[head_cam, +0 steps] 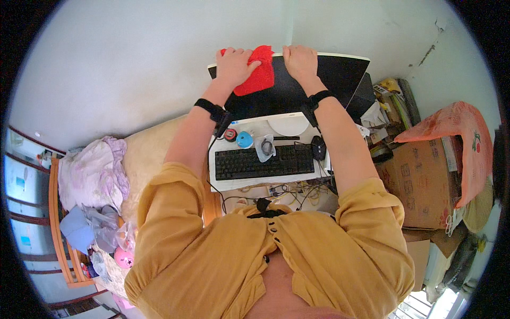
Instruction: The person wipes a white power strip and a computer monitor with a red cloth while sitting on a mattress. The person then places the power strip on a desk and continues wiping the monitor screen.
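A wide computer monitor (pixel 334 79) with a black screen and white edges stands before me on a white desk (pixel 217 184). My left hand (pixel 235 65) holds a red cloth (pixel 261 75) against the upper left of the monitor. Part of the cloth hangs over the screen, and a bit shows past my fingers at the top edge. With its fingers curled over the top edge, my right hand (pixel 301 62) grips the monitor right of the cloth. The fingertips of my right hand are hidden behind the monitor.
Below the monitor lie a black keyboard (pixel 279 165), a clear plastic bag (pixel 264 147) with a coiled cable, a blue round object (pixel 244 139) and a black mouse (pixel 318 147). Cables (pixel 295 195) tangle under the desk. Cardboard boxes (pixel 422 183) stand right; a bed (pixel 147 139) lies left.
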A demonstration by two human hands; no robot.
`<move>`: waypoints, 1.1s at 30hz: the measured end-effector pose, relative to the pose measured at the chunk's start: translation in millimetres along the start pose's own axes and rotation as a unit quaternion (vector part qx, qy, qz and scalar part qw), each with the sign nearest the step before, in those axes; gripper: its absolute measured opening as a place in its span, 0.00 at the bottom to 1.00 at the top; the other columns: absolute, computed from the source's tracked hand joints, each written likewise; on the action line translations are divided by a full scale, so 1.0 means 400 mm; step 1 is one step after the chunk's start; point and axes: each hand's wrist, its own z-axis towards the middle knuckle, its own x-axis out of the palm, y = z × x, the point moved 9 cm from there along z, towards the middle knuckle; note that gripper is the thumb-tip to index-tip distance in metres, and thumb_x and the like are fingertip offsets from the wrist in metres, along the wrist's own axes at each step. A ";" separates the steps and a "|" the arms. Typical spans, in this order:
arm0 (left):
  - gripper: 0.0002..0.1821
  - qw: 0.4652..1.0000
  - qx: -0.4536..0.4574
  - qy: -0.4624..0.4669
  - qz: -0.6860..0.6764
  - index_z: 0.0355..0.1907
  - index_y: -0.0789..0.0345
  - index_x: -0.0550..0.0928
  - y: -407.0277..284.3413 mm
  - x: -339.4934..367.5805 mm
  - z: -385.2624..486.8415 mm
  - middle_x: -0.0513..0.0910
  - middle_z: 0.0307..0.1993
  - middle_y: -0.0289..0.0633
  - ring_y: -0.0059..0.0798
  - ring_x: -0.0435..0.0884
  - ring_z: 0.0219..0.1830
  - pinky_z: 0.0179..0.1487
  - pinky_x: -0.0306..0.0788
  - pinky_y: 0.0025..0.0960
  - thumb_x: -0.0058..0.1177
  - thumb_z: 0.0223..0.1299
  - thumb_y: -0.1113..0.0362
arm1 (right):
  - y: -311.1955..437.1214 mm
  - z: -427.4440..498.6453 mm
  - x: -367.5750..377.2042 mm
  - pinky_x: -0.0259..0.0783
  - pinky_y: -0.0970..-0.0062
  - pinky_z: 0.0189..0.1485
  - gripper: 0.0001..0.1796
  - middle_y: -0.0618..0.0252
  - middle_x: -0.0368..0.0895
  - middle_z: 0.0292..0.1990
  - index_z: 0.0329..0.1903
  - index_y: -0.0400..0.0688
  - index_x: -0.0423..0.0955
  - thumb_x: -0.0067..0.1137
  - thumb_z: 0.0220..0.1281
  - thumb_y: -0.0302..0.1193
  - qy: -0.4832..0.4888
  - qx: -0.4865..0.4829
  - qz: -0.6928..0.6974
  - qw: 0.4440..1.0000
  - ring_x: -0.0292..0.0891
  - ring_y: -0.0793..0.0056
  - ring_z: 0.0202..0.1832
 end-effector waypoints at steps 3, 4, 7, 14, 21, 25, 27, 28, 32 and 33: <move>0.30 1.000 0.019 0.002 -0.003 0.61 0.55 0.81 -0.086 0.008 0.031 0.86 0.50 0.38 0.39 0.78 0.58 0.64 0.63 0.56 0.48 0.69 0.36 | -0.002 -0.003 0.003 0.72 0.49 0.48 0.26 0.52 0.85 0.31 0.31 0.42 0.84 0.41 0.77 0.43 0.005 -0.007 -0.001 1.000 0.81 0.48 0.38; 0.31 1.000 0.021 0.013 -0.007 0.62 0.56 0.80 -0.102 0.018 0.037 0.85 0.53 0.39 0.39 0.78 0.60 0.65 0.64 0.57 0.47 0.69 0.36 | -0.002 -0.004 0.000 0.72 0.49 0.48 0.26 0.52 0.85 0.32 0.31 0.42 0.83 0.41 0.77 0.43 0.000 -0.009 -0.001 1.000 0.81 0.48 0.38; 0.31 0.999 0.036 -0.004 -0.038 0.65 0.56 0.78 -0.108 0.022 0.043 0.84 0.55 0.39 0.39 0.78 0.61 0.66 0.64 0.59 0.47 0.69 0.37 | -0.004 -0.006 0.003 0.72 0.50 0.48 0.25 0.53 0.85 0.33 0.32 0.43 0.83 0.41 0.77 0.43 0.011 -0.015 -0.014 1.000 0.81 0.49 0.40; 0.29 0.999 0.012 0.034 -0.040 0.61 0.52 0.82 0.012 0.019 0.008 0.85 0.53 0.37 0.40 0.79 0.60 0.65 0.66 0.59 0.47 0.69 0.36 | 0.003 -0.006 0.007 0.70 0.50 0.55 0.27 0.54 0.87 0.36 0.37 0.42 0.86 0.39 0.77 0.45 0.034 -0.006 0.009 0.999 0.83 0.53 0.44; 0.29 0.994 -0.011 0.056 -0.088 0.55 0.53 0.86 0.042 0.008 0.002 0.87 0.49 0.40 0.43 0.82 0.54 0.56 0.76 0.51 0.46 0.69 0.34 | 0.007 -0.003 -0.002 0.71 0.51 0.53 0.27 0.53 0.86 0.35 0.36 0.42 0.86 0.40 0.77 0.45 0.020 -0.002 -0.006 1.000 0.82 0.51 0.43; 0.29 0.988 -0.021 0.084 -0.126 0.55 0.54 0.86 0.049 0.019 0.022 0.88 0.49 0.42 0.46 0.84 0.52 0.53 0.78 0.47 0.47 0.69 0.35 | -0.008 0.003 0.017 0.71 0.51 0.57 0.30 0.52 0.87 0.36 0.38 0.43 0.88 0.37 0.78 0.47 0.077 0.020 -0.029 0.996 0.82 0.52 0.47; 0.29 0.977 -0.033 0.096 -0.189 0.56 0.56 0.86 0.059 0.024 0.030 0.87 0.49 0.44 0.48 0.84 0.51 0.54 0.78 0.47 0.47 0.69 0.36 | -0.007 0.011 0.011 0.71 0.51 0.57 0.29 0.51 0.87 0.37 0.39 0.43 0.87 0.39 0.77 0.48 0.091 0.024 -0.002 0.996 0.82 0.51 0.49; 0.28 0.968 -0.050 0.084 -0.231 0.55 0.57 0.86 0.071 0.022 0.034 0.87 0.49 0.45 0.48 0.84 0.51 0.54 0.78 0.46 0.47 0.70 0.38 | -0.005 0.014 0.008 0.71 0.51 0.57 0.28 0.51 0.87 0.39 0.40 0.43 0.87 0.41 0.77 0.49 0.104 0.028 0.022 0.994 0.82 0.51 0.49; 0.25 0.923 -0.089 0.035 -0.372 0.54 0.61 0.86 0.111 0.028 0.042 0.87 0.49 0.49 0.49 0.83 0.52 0.57 0.76 0.45 0.45 0.72 0.45 | 0.062 0.024 -0.090 0.71 0.52 0.59 0.24 0.50 0.85 0.48 0.47 0.41 0.83 0.53 0.71 0.49 -0.037 -0.003 0.161 0.986 0.81 0.50 0.52; 0.24 0.911 -0.092 0.021 -0.402 0.53 0.62 0.86 0.119 0.033 0.042 0.87 0.48 0.50 0.50 0.83 0.53 0.57 0.75 0.44 0.45 0.72 0.47 | 0.103 0.015 -0.095 0.71 0.52 0.60 0.24 0.51 0.84 0.51 0.50 0.41 0.82 0.54 0.70 0.49 -0.025 -0.049 0.157 0.986 0.80 0.50 0.53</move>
